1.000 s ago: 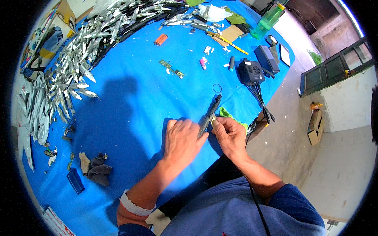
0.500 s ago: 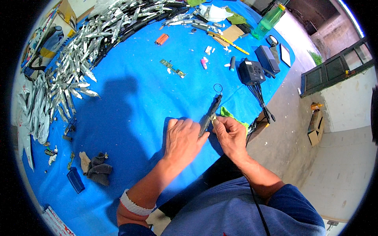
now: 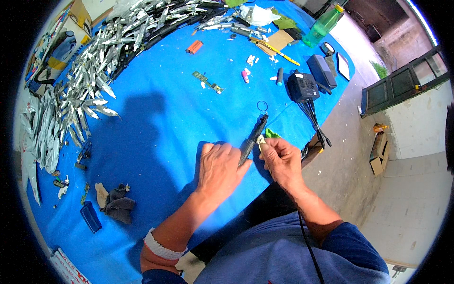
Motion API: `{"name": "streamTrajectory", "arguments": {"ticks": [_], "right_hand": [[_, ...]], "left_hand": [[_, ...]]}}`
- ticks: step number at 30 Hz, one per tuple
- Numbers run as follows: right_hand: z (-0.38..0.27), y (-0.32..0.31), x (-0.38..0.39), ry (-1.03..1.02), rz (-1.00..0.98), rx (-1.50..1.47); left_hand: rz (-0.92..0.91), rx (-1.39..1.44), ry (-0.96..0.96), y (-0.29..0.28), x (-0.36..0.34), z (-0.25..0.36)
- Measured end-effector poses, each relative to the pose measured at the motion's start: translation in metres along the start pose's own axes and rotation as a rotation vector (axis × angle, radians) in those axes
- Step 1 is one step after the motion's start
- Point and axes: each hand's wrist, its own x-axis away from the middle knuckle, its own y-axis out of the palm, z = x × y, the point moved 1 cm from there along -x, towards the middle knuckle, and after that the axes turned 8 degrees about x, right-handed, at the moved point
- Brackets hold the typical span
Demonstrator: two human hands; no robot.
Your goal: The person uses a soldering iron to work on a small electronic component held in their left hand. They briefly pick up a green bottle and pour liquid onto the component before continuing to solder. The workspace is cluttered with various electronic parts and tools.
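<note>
Your L hand (image 3: 217, 168) grips black strip (image 3: 254, 137) at near end; long axis runs away, slightly R. Your R hand (image 3: 284, 163) pinches pale bit (image 3: 260, 140) just R of it.

Table covering (image 3: 189, 104): blue cloth, matt, lightly creased. Dark strip (image 3: 254, 137): dull, rough-looking, material unclear. Heaped silver pieces (image 3: 97, 78): metallic-looking, glossy. Bottle (image 3: 318, 31): translucent green plastic, glossy. Rag (image 3: 119, 206): grey cloth, matt, rough. Wristband (image 3: 162, 246): white cloth, ribbed. Carton (image 3: 377, 158): brown cardboard, matt. Vented box (image 3: 301, 86): black plastic, matt.
</note>
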Motion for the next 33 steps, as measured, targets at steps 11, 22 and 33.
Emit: {"name": "streamTrajectory", "arguments": {"ticks": [11,22,33], "right_hand": [[-0.023,-0.018,-0.009,-0.256,-0.131,0.423],[-0.001,-0.011,-0.007,-0.641,0.054,0.551],[0.002,-0.005,-0.012,-0.678,0.069,0.483]], "left_hand": [[0.003,0.005,0.005,-0.001,0.0,-0.001],[-0.003,0.006,0.007,-0.002,-0.001,0.0],[-0.004,-0.008,0.009,-0.001,0.0,-0.001]]}}
